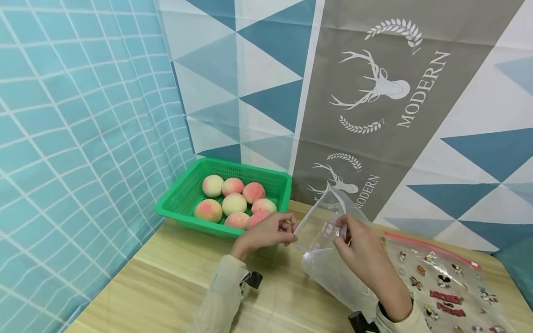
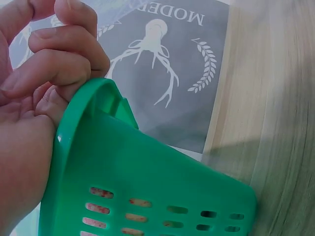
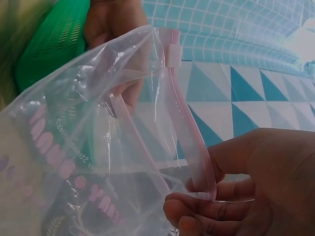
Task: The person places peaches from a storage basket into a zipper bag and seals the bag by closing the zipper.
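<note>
A clear slider zip bag (image 1: 339, 277) with pink printing is held up, its mouth spread apart. My left hand (image 1: 264, 233) pinches one edge of the mouth, with its other fingers curled. On the opposite edge, thumb and fingers of my right hand (image 1: 366, 254) grip the pink zip strip (image 3: 189, 118). The white slider (image 3: 174, 55) sits at one end of that strip. Behind the left hand stands a green basket (image 2: 147, 162) holding several pink and cream peaches (image 1: 234, 203). In the left wrist view, the basket's rim lies right beside that hand.
A second clear zip bag (image 1: 447, 277) with a red top strip and cartoon prints lies flat on the wooden table (image 1: 162, 277) at the right. Tiled blue cloth (image 1: 83, 138) hangs at the left, and a patterned cloth (image 1: 270, 69) with deer heads hangs behind.
</note>
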Demonstrator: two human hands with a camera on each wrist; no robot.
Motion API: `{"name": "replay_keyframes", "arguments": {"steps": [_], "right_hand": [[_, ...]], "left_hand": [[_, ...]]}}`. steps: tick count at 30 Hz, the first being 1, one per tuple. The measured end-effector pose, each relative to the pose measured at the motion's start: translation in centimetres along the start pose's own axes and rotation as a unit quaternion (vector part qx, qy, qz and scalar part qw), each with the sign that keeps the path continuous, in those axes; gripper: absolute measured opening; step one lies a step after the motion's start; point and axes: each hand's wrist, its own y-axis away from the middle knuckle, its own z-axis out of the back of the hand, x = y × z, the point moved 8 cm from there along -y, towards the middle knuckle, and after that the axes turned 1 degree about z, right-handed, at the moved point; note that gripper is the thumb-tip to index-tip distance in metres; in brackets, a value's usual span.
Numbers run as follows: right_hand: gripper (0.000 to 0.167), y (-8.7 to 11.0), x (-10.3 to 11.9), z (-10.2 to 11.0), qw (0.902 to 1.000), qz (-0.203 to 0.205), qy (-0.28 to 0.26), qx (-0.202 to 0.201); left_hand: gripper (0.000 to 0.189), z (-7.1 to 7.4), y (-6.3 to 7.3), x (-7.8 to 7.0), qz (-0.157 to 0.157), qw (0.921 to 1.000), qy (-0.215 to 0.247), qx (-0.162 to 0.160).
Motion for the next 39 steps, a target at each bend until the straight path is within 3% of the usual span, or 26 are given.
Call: {"name": "replay_keyframes", "arguments": {"steps": [9,18,28,31,35,39], "right_hand": [[0.022,0.0,0.0,0.2,0.9999,0.009,0.002,0.009],[0.022,0.3,-0.4,-0.2,0.999,-0.004,-0.025,0.037],[0.02,0.7,-1.0,-0.8,0.9974,-0.017,-0.028,0.065],[0.021,0.7,-0.9,-1.0,0.9974,-0.008,-0.03,0.066],[0.021,0.3,-0.7,-1.0,0.9979,0.013,-0.026,0.058],[0.021,0.1,-0.7,-0.8,0.9982,0.018,-0.022,0.053]], "left_hand": [[0.007,-0.4,0.3,0.1,0.02,0.9997,-0.013,-0.012],[0.015,-0.5,-0.1,-0.6,0.016,0.9975,-0.067,-0.019],[0.024,-0.9,-0.2,-0.2,0.008,0.9986,-0.042,-0.031],[0.022,-0.7,0.1,-0.4,0.005,0.9976,-0.046,-0.051],[0.016,0.4,1.0,-2.0,-0.013,0.9916,-0.083,-0.098],[0.01,2.1,2.1,-4.8,-0.037,0.9778,-0.153,-0.138]]}}
